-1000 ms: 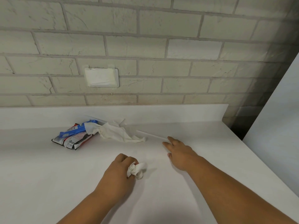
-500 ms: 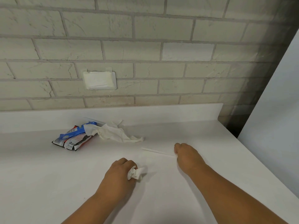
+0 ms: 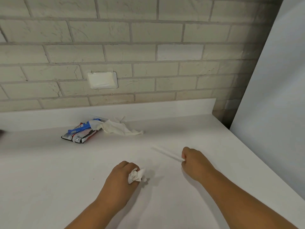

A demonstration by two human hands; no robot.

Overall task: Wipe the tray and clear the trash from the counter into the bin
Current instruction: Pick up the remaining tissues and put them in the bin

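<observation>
Gripping a crumpled white wad (image 3: 136,176), lower centre, in curled fingers of the left hand (image 3: 118,180). Pinching 1 end of a thin white straw (image 3: 165,153), right of centre, between fingers of the right hand (image 3: 196,162). Left of centre on the white bench (image 3: 49,179): glossy blue-and-red packet (image 3: 79,135), print unreadable, touching a rumpled napkin (image 3: 118,128).
</observation>
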